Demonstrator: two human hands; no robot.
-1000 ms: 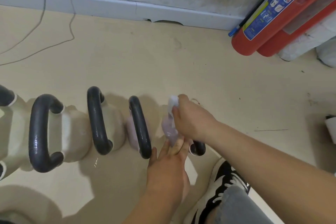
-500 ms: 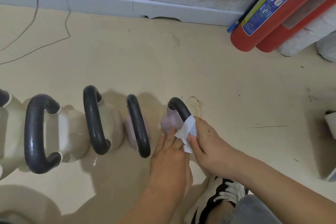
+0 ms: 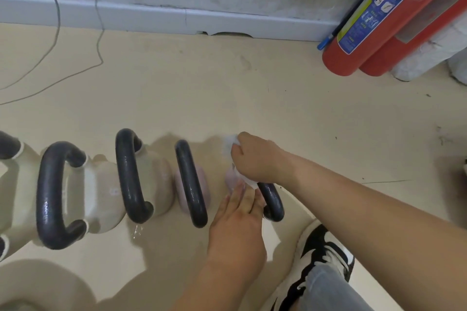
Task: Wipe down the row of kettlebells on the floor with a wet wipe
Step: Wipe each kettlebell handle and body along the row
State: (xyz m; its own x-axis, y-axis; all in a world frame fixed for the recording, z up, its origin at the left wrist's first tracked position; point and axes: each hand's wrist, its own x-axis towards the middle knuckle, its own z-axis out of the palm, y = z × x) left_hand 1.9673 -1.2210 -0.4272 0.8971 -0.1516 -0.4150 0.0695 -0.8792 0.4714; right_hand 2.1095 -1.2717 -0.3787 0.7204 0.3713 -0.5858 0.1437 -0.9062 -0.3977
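A row of kettlebells with black handles stands on the beige floor. The rightmost one is a small pink kettlebell (image 3: 271, 201). My right hand (image 3: 255, 156) is wrapped around the far part of its handle, clutching a white wet wipe (image 3: 231, 142). My left hand (image 3: 237, 222) rests flat against the near side of that kettlebell, fingers spread. To its left stand another pink kettlebell (image 3: 190, 184) and two larger cream ones (image 3: 131, 177) (image 3: 60, 194). Most of the small kettlebell's body is hidden by my hands.
Two red fire extinguishers (image 3: 379, 15) lean on the wall at the upper right. A thin cable (image 3: 56, 23) trails over the floor at the upper left. My black and white shoe (image 3: 321, 257) is at the bottom right. A wet spot (image 3: 137, 231) lies near the cream kettlebell.
My right hand slid with the wipe from the near end of the small kettlebell's handle back up to its far end. The left hand stayed against the kettlebell.
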